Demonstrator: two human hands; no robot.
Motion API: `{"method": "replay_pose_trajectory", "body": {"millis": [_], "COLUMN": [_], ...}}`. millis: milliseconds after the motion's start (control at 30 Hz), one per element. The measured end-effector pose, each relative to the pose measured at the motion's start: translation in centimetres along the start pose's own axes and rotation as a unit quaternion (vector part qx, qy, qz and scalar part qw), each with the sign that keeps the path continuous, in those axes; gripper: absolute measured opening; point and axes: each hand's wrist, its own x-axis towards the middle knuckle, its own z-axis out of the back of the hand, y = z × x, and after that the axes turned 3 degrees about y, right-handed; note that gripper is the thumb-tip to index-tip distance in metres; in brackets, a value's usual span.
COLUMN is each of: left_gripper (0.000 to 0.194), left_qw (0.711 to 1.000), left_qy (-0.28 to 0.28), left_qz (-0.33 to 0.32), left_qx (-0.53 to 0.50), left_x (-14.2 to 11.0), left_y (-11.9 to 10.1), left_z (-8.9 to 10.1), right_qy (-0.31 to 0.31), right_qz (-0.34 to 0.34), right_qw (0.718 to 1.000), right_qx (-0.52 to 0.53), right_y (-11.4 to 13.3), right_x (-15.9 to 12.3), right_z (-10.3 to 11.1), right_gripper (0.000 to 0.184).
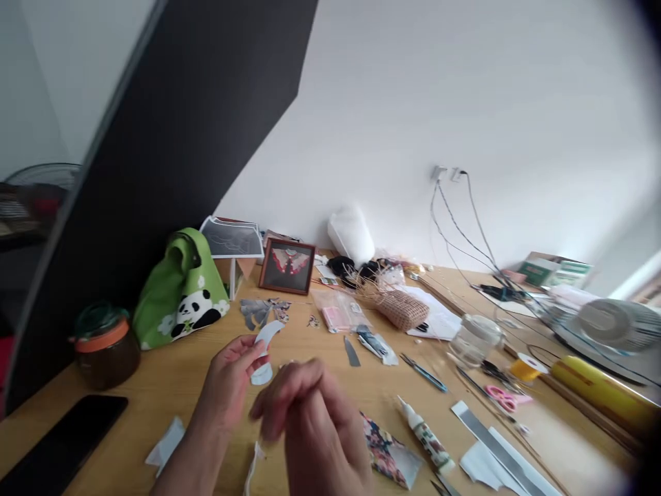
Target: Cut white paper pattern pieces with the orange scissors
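My left hand [232, 377] grips a curved, pale strip of paper [269, 333] between thumb and fingers, and the strip bends down below them. Close to the camera, my right hand [317, 413] is slightly blurred, with its fingers curled in; whatever they may hold is hidden. A white cord [251, 468] lies on the table between my wrists. Flower-patterned fabric [385, 451] rests to the right of my right hand, near a glue bottle [426, 434]. Beyond my left hand lie grey and patterned cut-out pieces [258, 311].
A green panda bag [180, 296], lidded jar [106, 348] and phone [65, 444] stand or lie at left. Behind is a framed butterfly-like piece [287, 266]. Tweezers [424, 373], pink scissors [506, 398], a glass jar [475, 339] and a ruler [493, 448] are at right.
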Motion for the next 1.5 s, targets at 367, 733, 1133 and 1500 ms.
{"method": "replay_pose_trajectory", "body": {"millis": [367,733,1133,1500], "left_gripper": [0.02,0.032,0.011,0.03], "left_qw": [0.995,0.996,0.95,0.993], "left_qy": [0.083,0.058,0.13,-0.001], "left_qz": [-0.056,0.047,0.211,0.023], "left_qx": [0.007,-0.037,-0.19,-0.119], "left_x": [-1.0,-0.7,-0.5,-0.3], "left_y": [-0.6,-0.6,-0.8,-1.4], "left_z": [-0.3,-0.1,0.7,0.8], "right_qy": [-0.023,-0.016,0.11,0.029], "right_qz": [-0.093,0.035,0.051,-0.052], "right_qw": [0.995,0.98,0.959,0.99], "right_qx": [-0.005,-0.193,-0.258,-0.126], "right_y": [-3.4,-2.4,-1.3,-2.1], "right_x": [7.1,7.9,8.0,8.2], "right_z": [1.8,2.8,3.0,3.7], "right_gripper": [0.027,0.012,0.004,0.03]}}
